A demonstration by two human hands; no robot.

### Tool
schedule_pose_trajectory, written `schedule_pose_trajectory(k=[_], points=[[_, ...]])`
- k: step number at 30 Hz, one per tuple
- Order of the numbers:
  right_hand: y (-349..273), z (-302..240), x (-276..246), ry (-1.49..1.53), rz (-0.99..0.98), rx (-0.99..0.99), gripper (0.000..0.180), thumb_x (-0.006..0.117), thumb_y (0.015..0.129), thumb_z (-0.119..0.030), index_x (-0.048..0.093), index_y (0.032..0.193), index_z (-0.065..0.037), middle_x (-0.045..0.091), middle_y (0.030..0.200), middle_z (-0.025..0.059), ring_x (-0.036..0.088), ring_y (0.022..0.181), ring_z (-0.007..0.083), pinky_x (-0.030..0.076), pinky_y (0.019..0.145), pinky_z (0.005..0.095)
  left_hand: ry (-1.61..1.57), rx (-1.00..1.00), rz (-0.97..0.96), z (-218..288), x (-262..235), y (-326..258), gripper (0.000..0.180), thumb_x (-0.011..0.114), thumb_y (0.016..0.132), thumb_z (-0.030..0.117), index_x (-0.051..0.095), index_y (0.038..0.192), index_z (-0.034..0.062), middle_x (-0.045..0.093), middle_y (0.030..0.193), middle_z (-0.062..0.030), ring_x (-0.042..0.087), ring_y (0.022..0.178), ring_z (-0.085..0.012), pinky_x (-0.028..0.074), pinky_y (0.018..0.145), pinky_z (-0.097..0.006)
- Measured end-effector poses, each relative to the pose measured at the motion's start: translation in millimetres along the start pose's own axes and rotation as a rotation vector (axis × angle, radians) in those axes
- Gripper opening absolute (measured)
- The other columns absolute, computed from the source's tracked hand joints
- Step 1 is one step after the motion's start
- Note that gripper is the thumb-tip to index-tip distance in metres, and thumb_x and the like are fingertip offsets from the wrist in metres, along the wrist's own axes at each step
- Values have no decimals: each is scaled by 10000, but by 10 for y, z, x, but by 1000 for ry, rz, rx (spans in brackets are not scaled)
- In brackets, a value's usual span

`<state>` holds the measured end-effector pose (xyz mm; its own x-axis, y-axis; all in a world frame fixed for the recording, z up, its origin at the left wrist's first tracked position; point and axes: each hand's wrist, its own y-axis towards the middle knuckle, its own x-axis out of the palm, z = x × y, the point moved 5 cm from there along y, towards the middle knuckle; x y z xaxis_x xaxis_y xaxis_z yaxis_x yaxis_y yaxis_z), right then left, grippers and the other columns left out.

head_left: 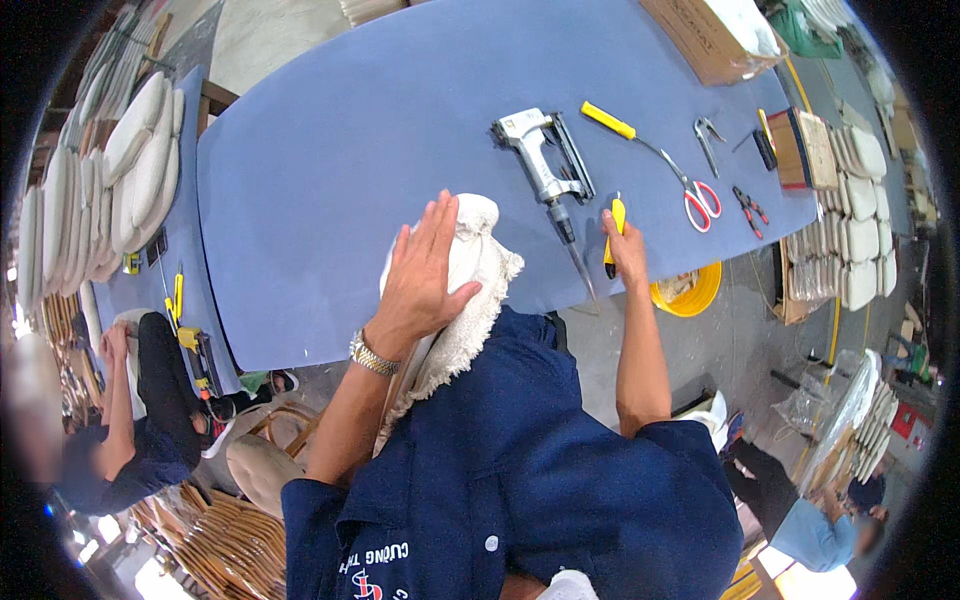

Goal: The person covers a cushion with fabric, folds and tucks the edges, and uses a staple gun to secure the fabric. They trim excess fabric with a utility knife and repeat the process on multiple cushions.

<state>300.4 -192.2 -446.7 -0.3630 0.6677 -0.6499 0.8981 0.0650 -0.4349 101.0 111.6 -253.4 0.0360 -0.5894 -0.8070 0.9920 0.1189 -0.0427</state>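
My left hand (pixel 425 275) lies flat, fingers stretched out, on an off-white fabric-covered pad (pixel 487 262) with a frayed edge. The pad stands tilted at the near edge of the blue-covered table (pixel 320 150), against my body; its lower part is hidden by my arm and shirt. My right hand (pixel 628 250) is closed around a yellow and black utility knife (pixel 617 217) with its tip pointing away from me. Between my hands a silver staple gun (pixel 540 155) rests on the table, its hose fitting toward me.
Right of the staple gun lie a yellow-handled screwdriver (pixel 608 119), red-handled scissors (pixel 700 203) and pliers (pixel 748 212). A cardboard box (pixel 700 45) sits at the far right. A yellow bucket (pixel 700 295) stands below the edge. Another person (pixel 130 410) sits at left, near stacked seat pads (pixel 140 150).
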Motion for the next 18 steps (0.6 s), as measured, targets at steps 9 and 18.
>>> schedule_pose_trajectory(k=[9, 18], points=[[-1020, -1614, 82, 276, -343, -417, 309, 671, 983, -320, 719, 918, -22, 744, 806, 108, 705, 733, 148, 533, 663, 300, -83, -43, -181, -166, 324, 123, 964, 715, 830, 234, 200, 1643, 181, 253, 1692, -115, 243, 1560, -319, 217, 1195, -660], [-1586, -1801, 660, 263, -585, -110, 607, 594, 999, -540, 695, 712, -15, 656, 554, 65, 639, 481, 130, 507, 495, 296, -302, 11, 7, -285, 401, 47, 677, 697, 829, 104, 532, 1485, 145, 509, 1548, -120, 423, 1478, -286, 326, 1186, -569]])
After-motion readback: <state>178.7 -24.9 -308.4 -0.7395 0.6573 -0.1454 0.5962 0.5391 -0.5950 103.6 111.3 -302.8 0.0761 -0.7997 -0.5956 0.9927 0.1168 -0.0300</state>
